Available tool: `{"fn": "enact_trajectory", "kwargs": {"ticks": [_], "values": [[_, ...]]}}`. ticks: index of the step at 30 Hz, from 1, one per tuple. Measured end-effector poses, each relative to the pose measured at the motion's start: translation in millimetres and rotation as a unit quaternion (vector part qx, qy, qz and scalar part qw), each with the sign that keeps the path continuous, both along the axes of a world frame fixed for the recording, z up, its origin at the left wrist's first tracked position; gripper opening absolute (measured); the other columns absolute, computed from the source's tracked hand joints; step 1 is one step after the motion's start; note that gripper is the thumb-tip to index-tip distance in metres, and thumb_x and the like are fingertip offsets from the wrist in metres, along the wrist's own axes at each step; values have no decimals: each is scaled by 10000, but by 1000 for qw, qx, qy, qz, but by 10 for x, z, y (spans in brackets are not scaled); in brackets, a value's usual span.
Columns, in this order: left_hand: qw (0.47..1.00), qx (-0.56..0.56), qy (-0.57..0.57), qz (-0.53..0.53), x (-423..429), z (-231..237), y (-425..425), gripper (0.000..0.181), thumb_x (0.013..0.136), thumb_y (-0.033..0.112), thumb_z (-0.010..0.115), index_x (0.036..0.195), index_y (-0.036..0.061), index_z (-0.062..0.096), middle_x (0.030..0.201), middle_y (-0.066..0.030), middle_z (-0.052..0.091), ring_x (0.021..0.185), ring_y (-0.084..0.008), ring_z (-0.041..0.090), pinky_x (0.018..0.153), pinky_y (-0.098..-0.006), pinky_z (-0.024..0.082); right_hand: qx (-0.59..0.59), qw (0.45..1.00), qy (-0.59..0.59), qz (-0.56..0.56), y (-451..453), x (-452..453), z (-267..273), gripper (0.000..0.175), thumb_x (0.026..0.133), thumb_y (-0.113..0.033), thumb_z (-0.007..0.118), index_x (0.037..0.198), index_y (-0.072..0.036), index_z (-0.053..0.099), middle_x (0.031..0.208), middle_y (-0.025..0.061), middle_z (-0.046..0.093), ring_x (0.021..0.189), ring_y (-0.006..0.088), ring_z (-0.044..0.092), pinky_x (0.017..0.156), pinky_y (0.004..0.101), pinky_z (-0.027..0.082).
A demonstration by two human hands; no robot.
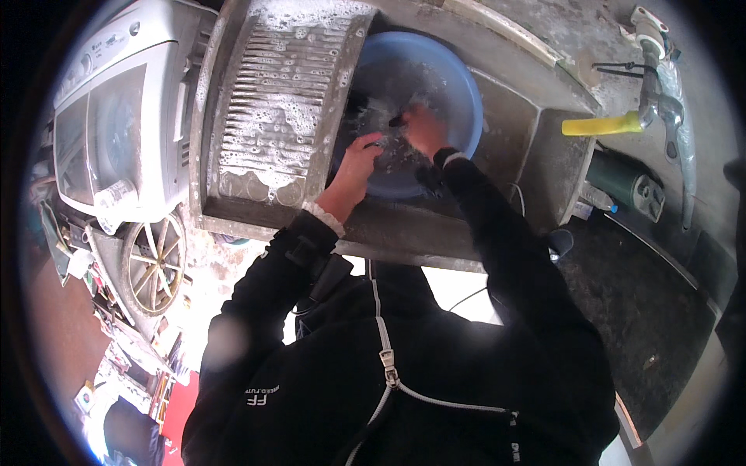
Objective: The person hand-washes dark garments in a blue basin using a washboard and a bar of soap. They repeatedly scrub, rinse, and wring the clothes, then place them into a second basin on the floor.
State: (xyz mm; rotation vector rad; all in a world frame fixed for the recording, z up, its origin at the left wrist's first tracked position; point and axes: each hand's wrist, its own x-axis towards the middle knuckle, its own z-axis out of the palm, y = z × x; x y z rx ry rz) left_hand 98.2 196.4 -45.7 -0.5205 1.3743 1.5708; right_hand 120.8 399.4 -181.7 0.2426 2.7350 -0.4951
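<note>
A blue plastic basin (475, 110) sits in a concrete laundry sink and holds murky grey water. Over the basin's left side, my left hand (352, 169) is curled, with a bit of dark material between thumb and fingers. My right hand (425, 133) is over the middle of the water, blurred, with a dark piece (396, 121) at its fingertips. The dark material looks like wet cloth; most of it is hidden in the water. Left of the basin is a ridged concrete washboard (274, 99) covered with soap suds.
A white washing machine (157, 110) stands left of the sink, above a spoked wheel (154, 265). At the upper right, a tap pipe (650, 87) carries a yellow hose end (600, 125). The concrete sink wall (548, 169) rises right of the basin. A dark green cylinder (623, 175) lies beyond it.
</note>
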Motion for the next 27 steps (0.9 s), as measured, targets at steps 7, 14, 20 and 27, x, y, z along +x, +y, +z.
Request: {"fn": "enact_trajectory", "kwargs": {"ticks": [7,14,20,27], "values": [[999,7,19,33,74,218,-106,400,894,87,547,1292,106,590,1161,-45,537,1013,-140,478,917,-286,387,-207,973,-59,89,7,-49,-9,462,777,-35,600,1230,-117,631,1010,211,626,1032,405,589,925,444,474],[998,28,13,53,135,474,-217,361,925,67,540,1282,97,588,1137,-15,521,981,-109,478,920,-260,393,-123,973,190,-36,-379,-653,245,575,763,-170,693,1329,-162,590,1292,268,524,1041,409,589,941,478,478],[998,52,7,19,234,457,-319,362,946,124,547,1307,97,566,1310,-37,499,1266,-165,425,1075,-364,350,-71,994,-18,78,-509,-614,56,342,917,-220,523,1216,-95,633,1115,248,647,1018,433,615,913,515,477],[999,33,30,17,122,356,-245,358,947,137,558,1302,95,570,1313,-32,521,1256,-162,450,1050,-341,367,86,976,11,198,-228,-111,1,191,876,-176,562,948,-115,728,1070,93,665,991,342,640,784,473,539]]}}
